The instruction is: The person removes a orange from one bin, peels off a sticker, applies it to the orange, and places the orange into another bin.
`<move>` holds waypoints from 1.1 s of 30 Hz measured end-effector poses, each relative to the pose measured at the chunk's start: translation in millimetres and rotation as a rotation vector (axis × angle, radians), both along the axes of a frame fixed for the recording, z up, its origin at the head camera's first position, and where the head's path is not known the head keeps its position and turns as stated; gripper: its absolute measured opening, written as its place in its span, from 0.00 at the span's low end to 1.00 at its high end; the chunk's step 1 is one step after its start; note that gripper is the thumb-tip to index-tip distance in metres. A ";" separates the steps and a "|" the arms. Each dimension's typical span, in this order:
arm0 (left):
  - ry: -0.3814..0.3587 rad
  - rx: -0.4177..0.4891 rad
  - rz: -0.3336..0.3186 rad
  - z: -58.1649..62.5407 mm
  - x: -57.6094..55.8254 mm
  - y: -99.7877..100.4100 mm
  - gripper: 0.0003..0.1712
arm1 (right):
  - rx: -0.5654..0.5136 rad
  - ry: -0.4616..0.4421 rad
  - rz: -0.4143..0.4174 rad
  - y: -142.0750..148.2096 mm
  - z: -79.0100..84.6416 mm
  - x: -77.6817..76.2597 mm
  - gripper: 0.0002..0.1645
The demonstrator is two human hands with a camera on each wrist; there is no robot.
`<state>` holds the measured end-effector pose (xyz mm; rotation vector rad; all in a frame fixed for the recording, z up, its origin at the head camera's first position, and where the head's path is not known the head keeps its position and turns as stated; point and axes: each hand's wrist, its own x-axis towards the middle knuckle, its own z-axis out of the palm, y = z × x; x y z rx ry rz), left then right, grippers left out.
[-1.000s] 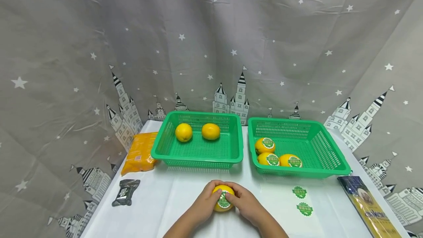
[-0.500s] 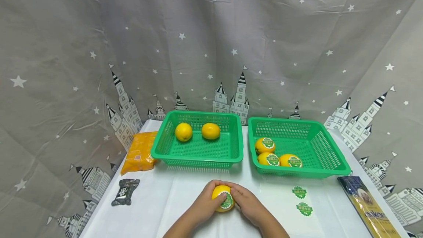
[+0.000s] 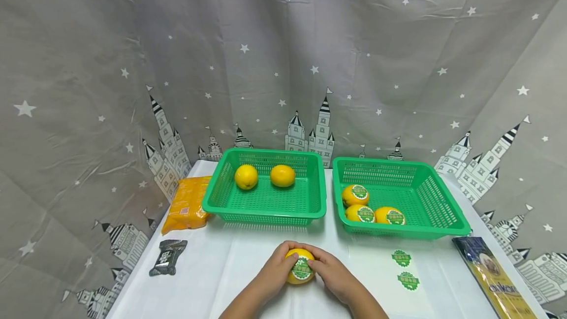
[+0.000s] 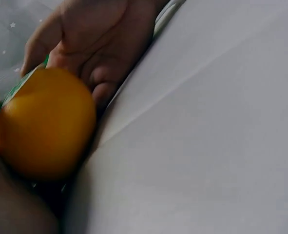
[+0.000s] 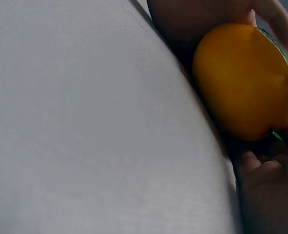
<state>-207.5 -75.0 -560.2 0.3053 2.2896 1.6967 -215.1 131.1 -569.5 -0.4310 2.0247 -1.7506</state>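
Note:
An orange (image 3: 297,281) with a round green-and-white sticker (image 3: 302,269) on its upper face is held near the front of the table. My left hand (image 3: 273,273) curls round its left side, thumb at the sticker's left edge. From the right, my right hand (image 3: 333,275) grips the same fruit, thumb at the sticker's right edge. Both wrist views show the bare yellow-orange underside of the orange (image 4: 46,124) between the palms, close to the white cloth. On a pale backing sheet (image 3: 376,284) beside my right hand lie two more green stickers (image 3: 408,280).
A green basket (image 3: 266,215) behind my hands holds two plain oranges (image 3: 246,177). In the right-hand green basket (image 3: 398,232) are three stickered oranges (image 3: 355,195). An orange packet (image 3: 186,206) and a small black packet (image 3: 168,258) lie left; a blue-and-gold packet (image 3: 493,277) lies right.
Half a second ago my left thumb lay over the sticker and my right thumb was off it; now both thumbs touch its edges. The orange has turned slightly between my hands.

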 end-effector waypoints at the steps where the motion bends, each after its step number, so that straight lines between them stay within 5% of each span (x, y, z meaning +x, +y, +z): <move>1: -0.004 0.005 -0.026 -0.1 -0.4 -2.0 0.22 | 0.003 -0.001 -0.001 0.1 0.1 -0.1 0.27; 6: 0.023 -0.030 -0.136 -2.9 -2.9 -10.7 0.40 | 0.023 0.012 -0.010 -0.2 0.3 0.2 0.28; 11: 0.063 -0.067 -0.160 -4.5 -3.5 -13.9 0.46 | 0.014 0.014 -0.025 -1.9 3.6 3.3 0.28; 24: 0.102 -0.119 -0.175 -3.8 -1.6 -17.4 0.47 | -0.028 0.003 0.088 3.4 -2.2 -2.2 0.48; 33: 0.084 -0.142 -0.212 -5.9 -5.8 -22.0 0.48 | -0.071 -0.030 0.117 7.6 -0.6 -1.6 0.47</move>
